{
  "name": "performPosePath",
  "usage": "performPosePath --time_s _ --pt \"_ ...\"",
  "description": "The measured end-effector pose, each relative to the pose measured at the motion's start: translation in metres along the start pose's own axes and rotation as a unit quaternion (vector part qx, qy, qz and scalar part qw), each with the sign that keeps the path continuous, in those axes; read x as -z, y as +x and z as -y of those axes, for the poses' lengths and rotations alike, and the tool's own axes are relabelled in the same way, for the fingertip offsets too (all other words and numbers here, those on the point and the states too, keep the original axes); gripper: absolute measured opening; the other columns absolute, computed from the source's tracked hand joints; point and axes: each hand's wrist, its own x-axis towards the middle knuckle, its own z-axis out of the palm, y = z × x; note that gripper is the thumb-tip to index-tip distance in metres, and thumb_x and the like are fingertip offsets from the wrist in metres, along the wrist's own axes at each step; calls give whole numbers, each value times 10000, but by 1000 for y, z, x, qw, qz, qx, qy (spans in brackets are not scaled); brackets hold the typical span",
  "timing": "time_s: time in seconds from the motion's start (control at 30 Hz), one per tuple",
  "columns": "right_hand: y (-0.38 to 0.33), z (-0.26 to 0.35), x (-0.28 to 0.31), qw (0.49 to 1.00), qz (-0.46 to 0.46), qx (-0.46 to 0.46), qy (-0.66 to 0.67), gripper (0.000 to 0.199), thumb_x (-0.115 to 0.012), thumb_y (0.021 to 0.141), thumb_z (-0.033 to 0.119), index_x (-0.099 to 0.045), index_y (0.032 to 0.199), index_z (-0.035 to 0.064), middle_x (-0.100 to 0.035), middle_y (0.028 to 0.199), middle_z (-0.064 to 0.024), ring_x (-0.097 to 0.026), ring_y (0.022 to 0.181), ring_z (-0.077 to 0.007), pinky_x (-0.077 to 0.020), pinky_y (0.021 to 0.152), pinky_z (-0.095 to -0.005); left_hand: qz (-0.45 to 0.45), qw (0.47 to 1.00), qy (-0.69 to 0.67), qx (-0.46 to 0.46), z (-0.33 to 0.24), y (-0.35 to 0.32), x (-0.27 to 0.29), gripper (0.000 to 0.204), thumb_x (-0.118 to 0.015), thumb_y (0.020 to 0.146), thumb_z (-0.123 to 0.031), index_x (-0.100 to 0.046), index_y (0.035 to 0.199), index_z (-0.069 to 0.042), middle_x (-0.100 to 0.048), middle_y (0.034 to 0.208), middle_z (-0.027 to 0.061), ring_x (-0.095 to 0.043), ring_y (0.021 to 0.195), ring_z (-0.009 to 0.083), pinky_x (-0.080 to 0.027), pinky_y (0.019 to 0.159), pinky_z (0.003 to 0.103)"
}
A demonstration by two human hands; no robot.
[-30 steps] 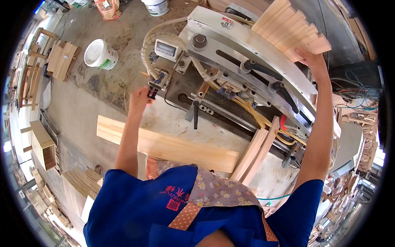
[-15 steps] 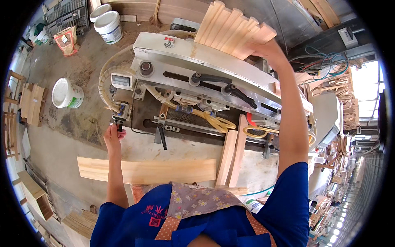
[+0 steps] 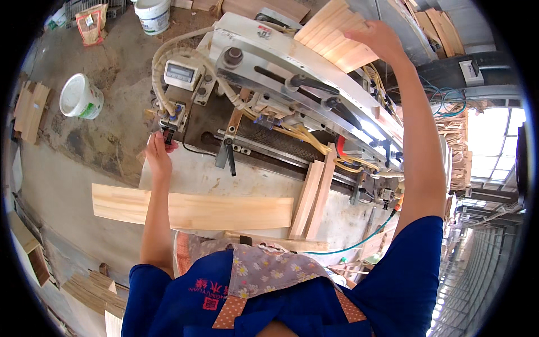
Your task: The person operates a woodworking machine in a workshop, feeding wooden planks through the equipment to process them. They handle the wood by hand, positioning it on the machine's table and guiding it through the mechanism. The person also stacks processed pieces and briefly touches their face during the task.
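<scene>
As the right grip (image 3: 382, 41) reaches slats (image 3: 331, 37), closure unclear, the left (image 3: 159, 153) pinches a knob (image 3: 168, 136).

The scene was brightly lit, with strong light at the right, where a large window (image 3: 497, 143) burned out to white. Glare whitened part of the metal machine (image 3: 303, 59) toward its right, while a dark hollow (image 3: 266, 136) lay beyond the far edge of the tabletop (image 3: 196, 171). Thin shadow lines parted the pale wooden slats (image 3: 337, 36). Fisheye distortion bowed the long board (image 3: 224, 212) and the roof (image 3: 477, 264); detail softened toward the rim, and black filled the corners.
</scene>
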Motion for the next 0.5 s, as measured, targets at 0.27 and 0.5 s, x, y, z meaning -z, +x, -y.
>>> performPosePath --time_s 0.27,0.5 --pt "3 -26 -7 991 23 126 35 459 -680 813 372 -658 1069 -8 -671 965 -127 -622 818 -182 -475 763 -293 26 993 -110 -26 11 -7 -2 397 -422 999 -345 -581 961 18 -590 849 35 -564 713 99 -485 690 257" --pt "9 -28 -8 999 -16 23 28 521 -690 808 392 -647 1038 -73 -661 977 -125 -609 837 -137 -467 768 -267 2 974 -226 10 17 2 9 276 -511 953 -291 -601 976 -31 -593 858 7 -584 784 99 -485 730 242"
